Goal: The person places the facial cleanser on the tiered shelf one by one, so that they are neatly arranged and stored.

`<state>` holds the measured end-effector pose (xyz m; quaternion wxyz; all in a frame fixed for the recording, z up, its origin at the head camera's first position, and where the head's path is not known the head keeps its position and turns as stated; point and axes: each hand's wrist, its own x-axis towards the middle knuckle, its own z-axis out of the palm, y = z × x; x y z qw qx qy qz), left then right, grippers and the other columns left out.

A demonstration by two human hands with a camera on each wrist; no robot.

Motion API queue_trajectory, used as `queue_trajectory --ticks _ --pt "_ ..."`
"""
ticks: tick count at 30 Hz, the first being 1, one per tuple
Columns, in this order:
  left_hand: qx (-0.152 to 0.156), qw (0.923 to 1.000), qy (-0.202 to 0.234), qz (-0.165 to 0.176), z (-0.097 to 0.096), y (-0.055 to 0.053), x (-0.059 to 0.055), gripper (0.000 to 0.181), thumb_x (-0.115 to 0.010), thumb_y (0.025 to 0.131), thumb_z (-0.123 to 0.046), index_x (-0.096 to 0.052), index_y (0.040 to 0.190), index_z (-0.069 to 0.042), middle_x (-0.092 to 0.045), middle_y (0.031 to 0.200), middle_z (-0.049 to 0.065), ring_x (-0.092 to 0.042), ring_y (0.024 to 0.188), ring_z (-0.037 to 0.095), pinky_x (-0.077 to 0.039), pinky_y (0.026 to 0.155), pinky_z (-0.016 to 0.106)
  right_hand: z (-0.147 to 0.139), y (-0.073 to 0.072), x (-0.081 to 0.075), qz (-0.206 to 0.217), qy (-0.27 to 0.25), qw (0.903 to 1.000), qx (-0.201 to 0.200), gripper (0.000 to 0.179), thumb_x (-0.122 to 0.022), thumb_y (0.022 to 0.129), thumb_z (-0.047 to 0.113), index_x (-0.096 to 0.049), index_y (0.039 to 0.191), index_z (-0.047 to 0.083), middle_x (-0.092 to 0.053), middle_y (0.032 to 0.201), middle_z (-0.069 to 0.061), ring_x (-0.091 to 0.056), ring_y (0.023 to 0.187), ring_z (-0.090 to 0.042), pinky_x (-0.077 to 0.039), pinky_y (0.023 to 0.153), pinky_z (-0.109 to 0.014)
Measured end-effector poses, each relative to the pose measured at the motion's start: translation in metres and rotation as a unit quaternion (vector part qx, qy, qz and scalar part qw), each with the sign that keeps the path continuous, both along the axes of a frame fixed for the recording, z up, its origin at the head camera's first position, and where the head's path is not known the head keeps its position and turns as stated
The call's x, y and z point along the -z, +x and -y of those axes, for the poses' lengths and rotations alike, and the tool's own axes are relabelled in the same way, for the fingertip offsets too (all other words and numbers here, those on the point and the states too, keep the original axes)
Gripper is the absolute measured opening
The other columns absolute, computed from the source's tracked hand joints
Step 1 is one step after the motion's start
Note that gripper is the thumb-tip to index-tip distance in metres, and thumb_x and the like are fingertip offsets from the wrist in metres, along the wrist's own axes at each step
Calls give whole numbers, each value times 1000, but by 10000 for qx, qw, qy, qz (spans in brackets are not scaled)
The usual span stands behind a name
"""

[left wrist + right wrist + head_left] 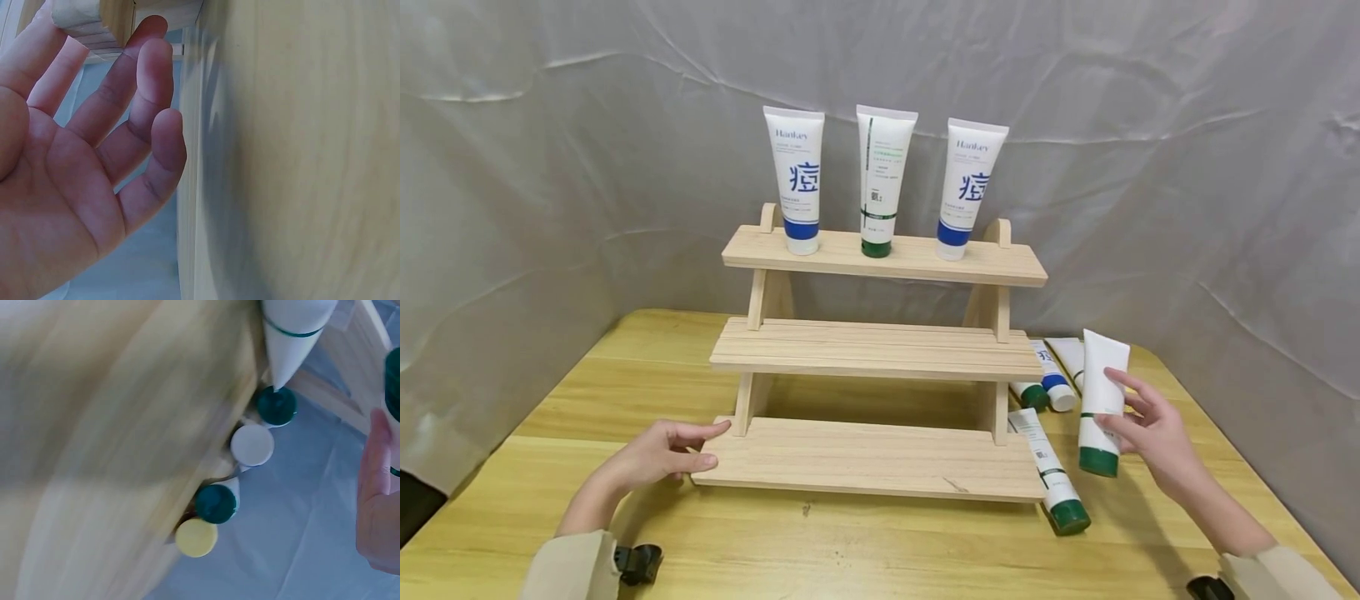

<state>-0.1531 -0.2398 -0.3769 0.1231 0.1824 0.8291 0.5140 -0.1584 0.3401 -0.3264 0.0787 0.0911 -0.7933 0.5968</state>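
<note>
A three-tier wooden display stand [865,457] is on the table. My left hand [662,454] grips the left end of its bottom shelf; in the left wrist view the other fingers [153,81] curve loosely beneath the board end [94,25]. To the right of the stand, my right hand [1153,437] holds a white squeeze tube [1101,383] with a green cap, upright and cap down above the table. On the top shelf stand two blue-banded tubes [796,167] [972,179], with a green-capped tube [883,171] between them.
Beside the stand's right end a green-capped tube [1048,467] lies on the wooden table [715,550]. Behind it lie more tubes, one with a white cap [1060,396]. The right wrist view also shows a yellow cap [196,537]. Grey cloth [647,150] hangs behind.
</note>
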Motion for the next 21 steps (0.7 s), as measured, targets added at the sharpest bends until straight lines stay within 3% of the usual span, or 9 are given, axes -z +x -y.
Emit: queue_trajectory --ticks 4,14,21 --pt "-4 10000 5 -12 0 0 0 54 -64 83 -15 -42 126 9 -37 128 30 -40 56 6 -41 48 26 10 -2 -6 -94 -663 9977 -126 53 -58 82 -7 -48 126 21 -52 103 9 -59 75 -8 -50 51 -26" --pt "-30 10000 -36 54 0 0 0 55 -64 82 -16 -42 127 7 -39 127 30 -41 57 7 -43 49 27 35 -7 -15 -304 -1698 9833 -577 54 -56 80 -14 -49 125 15 -50 109 0 -61 77 -11 -50 53 -24" --pt "-15 10000 -11 30 0 0 0 55 -65 82 -16 -42 127 8 -42 125 29 -40 56 7 -42 48 26 52 -12 -20 -422 -1990 9756 -829 54 -54 79 -17 -48 124 14 -47 109 -5 -60 73 -13 -50 52 -24"
